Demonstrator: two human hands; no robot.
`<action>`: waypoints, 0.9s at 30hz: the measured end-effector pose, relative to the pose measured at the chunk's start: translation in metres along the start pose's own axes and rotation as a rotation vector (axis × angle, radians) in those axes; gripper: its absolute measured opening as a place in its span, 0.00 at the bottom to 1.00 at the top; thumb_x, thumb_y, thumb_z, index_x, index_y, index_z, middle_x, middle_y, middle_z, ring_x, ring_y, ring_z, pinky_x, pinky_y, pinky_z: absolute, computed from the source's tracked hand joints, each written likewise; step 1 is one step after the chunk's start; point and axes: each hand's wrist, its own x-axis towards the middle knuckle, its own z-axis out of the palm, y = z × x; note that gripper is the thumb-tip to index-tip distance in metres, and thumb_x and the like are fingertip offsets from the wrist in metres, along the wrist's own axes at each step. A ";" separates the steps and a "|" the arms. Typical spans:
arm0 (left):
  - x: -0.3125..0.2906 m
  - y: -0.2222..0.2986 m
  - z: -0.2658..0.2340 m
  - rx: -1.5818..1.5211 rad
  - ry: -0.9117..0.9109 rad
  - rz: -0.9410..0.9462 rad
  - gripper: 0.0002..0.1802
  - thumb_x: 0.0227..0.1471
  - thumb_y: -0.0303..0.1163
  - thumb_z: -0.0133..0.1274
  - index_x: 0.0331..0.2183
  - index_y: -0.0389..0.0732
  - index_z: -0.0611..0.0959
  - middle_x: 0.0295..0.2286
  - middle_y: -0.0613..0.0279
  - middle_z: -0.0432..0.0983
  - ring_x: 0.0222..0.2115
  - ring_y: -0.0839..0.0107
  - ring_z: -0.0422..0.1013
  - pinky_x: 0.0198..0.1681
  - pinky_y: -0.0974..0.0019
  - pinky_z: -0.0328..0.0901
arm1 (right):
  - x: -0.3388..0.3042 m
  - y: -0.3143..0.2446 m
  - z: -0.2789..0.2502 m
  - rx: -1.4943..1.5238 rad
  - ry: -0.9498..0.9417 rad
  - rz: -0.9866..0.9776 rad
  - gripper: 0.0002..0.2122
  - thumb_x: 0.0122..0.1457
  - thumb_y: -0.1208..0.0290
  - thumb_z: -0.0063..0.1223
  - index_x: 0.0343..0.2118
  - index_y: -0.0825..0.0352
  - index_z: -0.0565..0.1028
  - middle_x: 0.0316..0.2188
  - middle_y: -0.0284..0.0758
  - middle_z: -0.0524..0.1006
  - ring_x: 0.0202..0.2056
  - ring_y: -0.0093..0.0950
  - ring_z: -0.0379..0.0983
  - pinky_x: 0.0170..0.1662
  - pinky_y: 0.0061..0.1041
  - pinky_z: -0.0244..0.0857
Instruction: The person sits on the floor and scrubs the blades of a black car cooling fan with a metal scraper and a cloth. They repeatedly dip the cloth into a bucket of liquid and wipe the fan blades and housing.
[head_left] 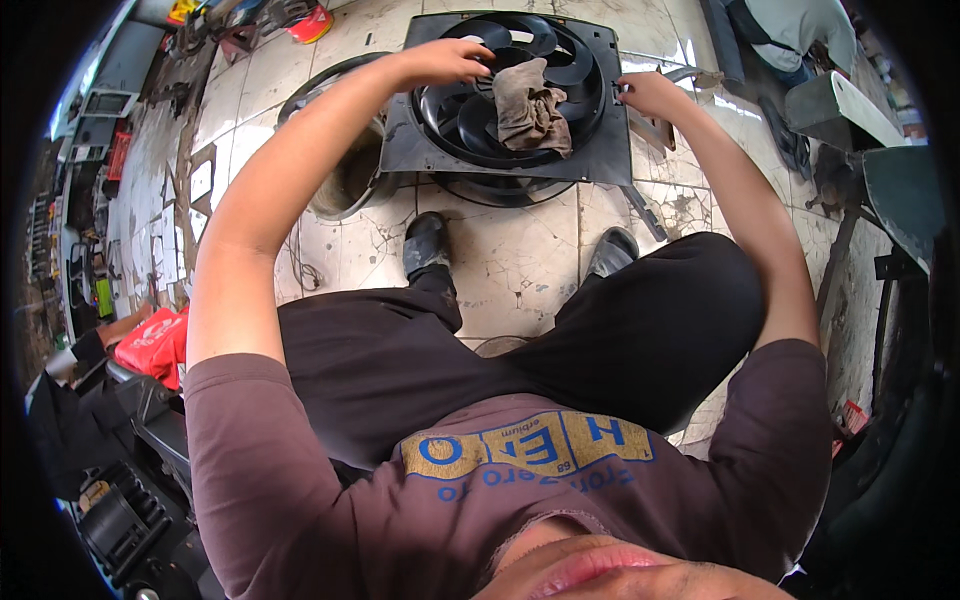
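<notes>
A black radiator fan [470,125] sits in its square shroud [395,150] in front of my feet, raised off the floor. A crumpled, dirty brown rag [530,108] lies across the fan's hub and blades. My left hand [448,63] is over the upper left of the fan, fingers stretched toward the hub and holding nothing that I can see. At the shroud's right edge, my right hand [650,96] has its fingers bent in and pinched on the rim. What lies under those fingertips is partly hidden.
A round metal basin [350,185] stands beside the fan on the left, partly under my forearm. A dark bar [643,212] sticks out below the shroud's right corner. A green metal stand [900,200] is at the right, and a red bag [155,343] at the left.
</notes>
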 end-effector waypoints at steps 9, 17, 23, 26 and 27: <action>-0.080 -0.093 -0.009 0.285 0.144 0.002 0.28 0.64 0.39 0.58 0.62 0.38 0.78 0.50 0.52 0.83 0.51 0.62 0.79 0.59 0.61 0.69 | 0.021 -0.020 0.053 -0.166 0.097 0.005 0.27 0.63 0.55 0.64 0.59 0.67 0.71 0.56 0.50 0.78 0.58 0.54 0.76 0.59 0.50 0.72; -0.021 -0.133 -0.044 0.453 0.140 -0.077 0.26 0.62 0.41 0.59 0.58 0.40 0.82 0.49 0.49 0.85 0.50 0.57 0.80 0.57 0.58 0.71 | 0.038 0.029 0.066 0.212 0.168 0.001 0.21 0.61 0.59 0.67 0.50 0.68 0.76 0.39 0.50 0.83 0.44 0.48 0.81 0.48 0.42 0.73; 0.017 -0.166 -0.052 0.554 0.259 -0.019 0.23 0.59 0.45 0.59 0.49 0.40 0.87 0.44 0.47 0.86 0.47 0.50 0.81 0.53 0.53 0.74 | 0.032 0.035 0.062 0.174 0.016 -0.128 0.13 0.61 0.63 0.67 0.39 0.70 0.85 0.36 0.48 0.85 0.40 0.44 0.83 0.45 0.39 0.74; 0.023 -0.153 -0.050 0.554 0.135 -0.015 0.22 0.59 0.45 0.60 0.48 0.40 0.88 0.44 0.46 0.86 0.47 0.48 0.81 0.54 0.52 0.73 | 0.030 0.041 0.056 0.250 -0.003 -0.058 0.14 0.61 0.63 0.67 0.40 0.71 0.85 0.34 0.48 0.85 0.38 0.42 0.83 0.44 0.40 0.75; 0.022 -0.152 -0.051 0.592 0.147 0.003 0.25 0.58 0.45 0.61 0.50 0.36 0.85 0.46 0.40 0.84 0.48 0.45 0.79 0.55 0.49 0.72 | 0.031 0.046 0.052 0.267 0.002 -0.062 0.14 0.61 0.63 0.67 0.40 0.71 0.85 0.35 0.47 0.85 0.37 0.42 0.83 0.44 0.39 0.75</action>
